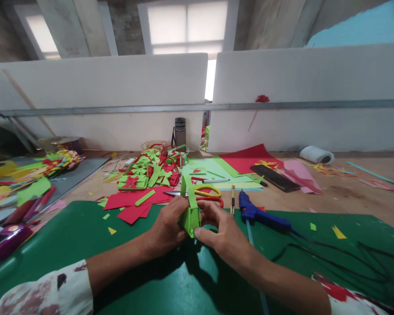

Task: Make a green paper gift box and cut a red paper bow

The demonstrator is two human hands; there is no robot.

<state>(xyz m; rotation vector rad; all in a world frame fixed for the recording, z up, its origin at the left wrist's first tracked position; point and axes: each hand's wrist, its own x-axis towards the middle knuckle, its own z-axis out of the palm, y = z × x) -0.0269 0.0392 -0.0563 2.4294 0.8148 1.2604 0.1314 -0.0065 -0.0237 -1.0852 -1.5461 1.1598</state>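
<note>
A small folded green paper basket [191, 220] with a strip handle standing up is held over the green mat, between both hands. My left hand [170, 223] is closed on its left side, with the fingertips partly hidden behind the paper. On the other side, my right hand [221, 225] pinches the basket between thumb and fingers near its lower edge. Just behind the hands lie scissors [210, 189] with yellow and red handles. A yellow utility knife [233, 199] and a blue hot glue gun [262, 214] rest to the right.
A pile of green and red paper pieces [151, 170] lies behind. Red card [131, 211], green sheets [203, 166], a phone [276, 177] and a dark bottle [180, 131] are around it. The glue gun's cord [331, 260] crosses the mat [118, 271] at right. Craft supplies [36, 192] crowd the left.
</note>
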